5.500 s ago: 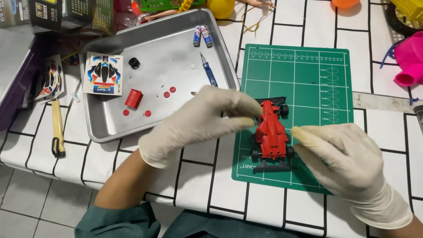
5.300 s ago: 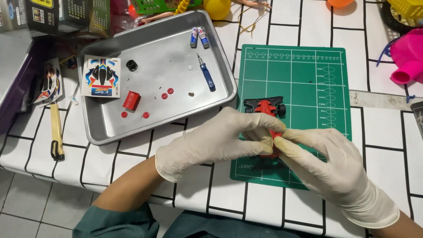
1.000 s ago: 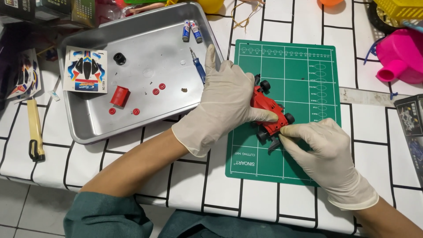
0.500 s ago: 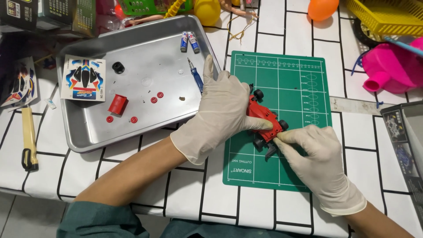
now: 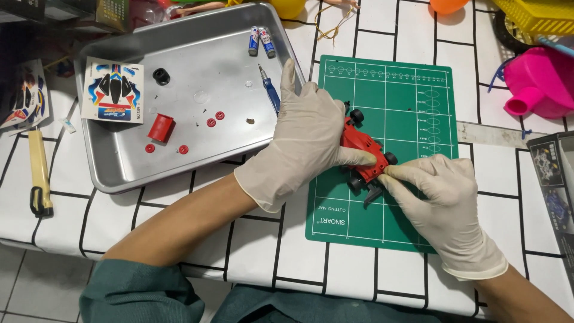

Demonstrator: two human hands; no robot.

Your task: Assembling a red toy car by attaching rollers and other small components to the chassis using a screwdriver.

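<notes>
While your left hand (image 5: 305,140), sheathed in a thin, matte latex glove, lies curved over the red toy race car (image 5: 362,149), its thumb presses the glossy plastic body from the side, so that hand is grasping the car. Your right hand (image 5: 445,209), gloved the same way, pinches the car's rear end between fingertips and thumb at about 4 o'clock of the car. The car sits tilted on the green cutting mat (image 5: 406,90), a flat rubbery rectangle ruled with pale grid lines, its small black wheels showing at 12 and 3 o'clock of the body.

At 10 o'clock from the mat stands a brushed metal tray (image 5: 119,173) with rounded corners. Inside it lie a blue-handled screwdriver (image 5: 269,90), two slim cylindrical batteries (image 5: 262,40), a red box-shaped part (image 5: 160,127), small red discs (image 5: 215,118), a black ring (image 5: 161,76) and a printed sticker sheet (image 5: 113,90). At 9 o'clock of the tray, a yellow utility knife (image 5: 39,173) rests on the white, black-gridded tablecloth (image 5: 251,239).
</notes>
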